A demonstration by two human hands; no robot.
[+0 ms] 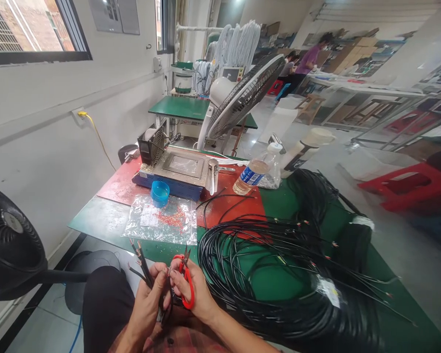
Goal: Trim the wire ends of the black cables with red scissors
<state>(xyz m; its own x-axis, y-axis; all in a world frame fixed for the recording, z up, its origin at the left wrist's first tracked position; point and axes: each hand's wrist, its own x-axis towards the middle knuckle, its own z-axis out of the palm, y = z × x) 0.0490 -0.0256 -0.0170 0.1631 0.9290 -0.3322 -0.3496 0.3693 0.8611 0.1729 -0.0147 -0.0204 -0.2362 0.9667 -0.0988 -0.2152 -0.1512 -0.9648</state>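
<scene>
My left hand (149, 293) is closed around a few black cables (143, 264), whose stripped ends with bare copper-coloured wire point up and away from me. In my right hand (196, 289) are red-handled scissors (188, 287), their short blades pointing upward. The thumb and fingertips of both hands meet at a small wire end between them, too small to make out clearly. Beside my right hand, large coils of black cable (224, 255) lie on the green table, several with stripped ends.
A clear plastic bag (132, 223) with red scraps and a blue cup (159, 193) lie ahead. Behind them stands a soldering pot (183, 166) with a small fan. A bottle (248, 177) stands to its right; a large fan (246, 98) rises behind. Two people work far off.
</scene>
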